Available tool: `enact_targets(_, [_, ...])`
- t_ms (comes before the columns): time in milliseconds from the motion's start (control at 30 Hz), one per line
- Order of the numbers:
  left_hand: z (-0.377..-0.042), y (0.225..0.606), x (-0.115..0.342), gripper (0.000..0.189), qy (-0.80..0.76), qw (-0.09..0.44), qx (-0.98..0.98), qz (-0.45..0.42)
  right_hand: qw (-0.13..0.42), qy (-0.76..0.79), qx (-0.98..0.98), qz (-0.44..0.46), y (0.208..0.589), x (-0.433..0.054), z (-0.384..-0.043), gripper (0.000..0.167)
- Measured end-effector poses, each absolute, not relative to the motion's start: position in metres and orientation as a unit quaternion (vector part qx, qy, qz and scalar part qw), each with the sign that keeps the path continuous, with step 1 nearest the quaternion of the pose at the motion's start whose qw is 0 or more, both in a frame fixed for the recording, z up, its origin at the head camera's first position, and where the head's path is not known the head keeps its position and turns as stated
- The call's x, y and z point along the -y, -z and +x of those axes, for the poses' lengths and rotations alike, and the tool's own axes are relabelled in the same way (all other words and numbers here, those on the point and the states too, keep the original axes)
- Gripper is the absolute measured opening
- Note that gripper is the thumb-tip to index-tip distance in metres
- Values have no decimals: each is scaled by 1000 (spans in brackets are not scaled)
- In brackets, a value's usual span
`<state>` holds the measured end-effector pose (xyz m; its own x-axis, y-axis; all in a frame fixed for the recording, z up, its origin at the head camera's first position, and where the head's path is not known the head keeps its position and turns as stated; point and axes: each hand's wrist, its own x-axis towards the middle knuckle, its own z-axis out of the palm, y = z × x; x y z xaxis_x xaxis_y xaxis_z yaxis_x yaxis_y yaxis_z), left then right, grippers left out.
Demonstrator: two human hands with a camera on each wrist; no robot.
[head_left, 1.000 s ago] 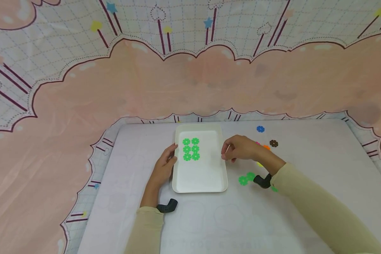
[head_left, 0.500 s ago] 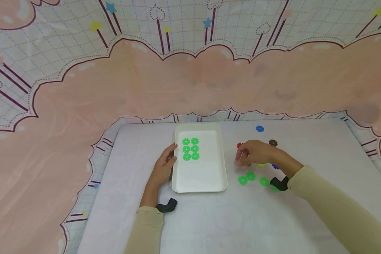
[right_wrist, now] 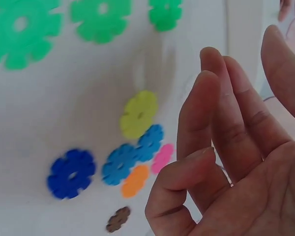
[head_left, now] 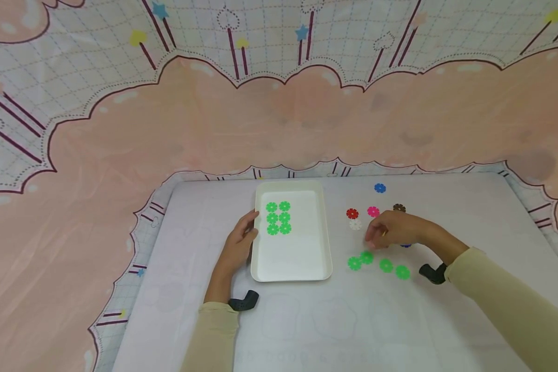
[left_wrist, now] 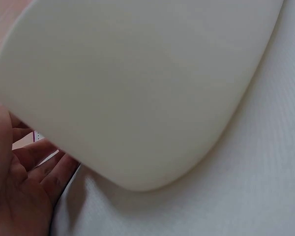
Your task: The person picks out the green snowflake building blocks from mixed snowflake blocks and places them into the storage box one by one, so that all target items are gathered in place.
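Note:
My left hand (head_left: 237, 244) grips the left edge of a white rectangular tray (head_left: 307, 258). In the left wrist view its fingers (left_wrist: 33, 169) reach partly behind the tray's outer wall (left_wrist: 137, 98). Several green flower-shaped interlocking discs (head_left: 272, 218) lie in the tray in two columns. My right hand (head_left: 397, 228) hovers over the loose discs right of the tray, fingers bent loosely, holding nothing. Close to it are several more green discs (head_left: 386, 265) and, in the right wrist view, a yellow disc (right_wrist: 139, 114) and a dark blue disc (right_wrist: 72, 174). The right hand hides some discs in the head view.
Red (head_left: 352, 213), white (head_left: 355, 225), pink (head_left: 373, 212), blue (head_left: 380, 188) and brown discs (head_left: 399, 207) lie on the white-covered table (head_left: 167, 310). An orange disc (right_wrist: 135, 181) shows in the right wrist view. A patterned cloth (head_left: 279, 124) stands behind.
My right hand has moved rightward from the tray's right edge to above the loose discs, uncovering the red, white and pink ones. The left hand stays at the tray.

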<state>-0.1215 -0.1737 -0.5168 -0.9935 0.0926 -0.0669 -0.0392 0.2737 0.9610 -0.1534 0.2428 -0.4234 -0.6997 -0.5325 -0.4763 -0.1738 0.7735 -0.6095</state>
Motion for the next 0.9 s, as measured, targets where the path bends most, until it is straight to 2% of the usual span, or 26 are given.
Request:
enact_targets(500, [-121, 517, 175, 47, -595, 52, -802, 17, 347, 242, -886, -188, 432, -269, -144, 25])
enact_targets(900, [-121, 513, 174, 47, -604, 64, -795, 18, 346, 249, -888, -171, 456, -286, -138, 27])
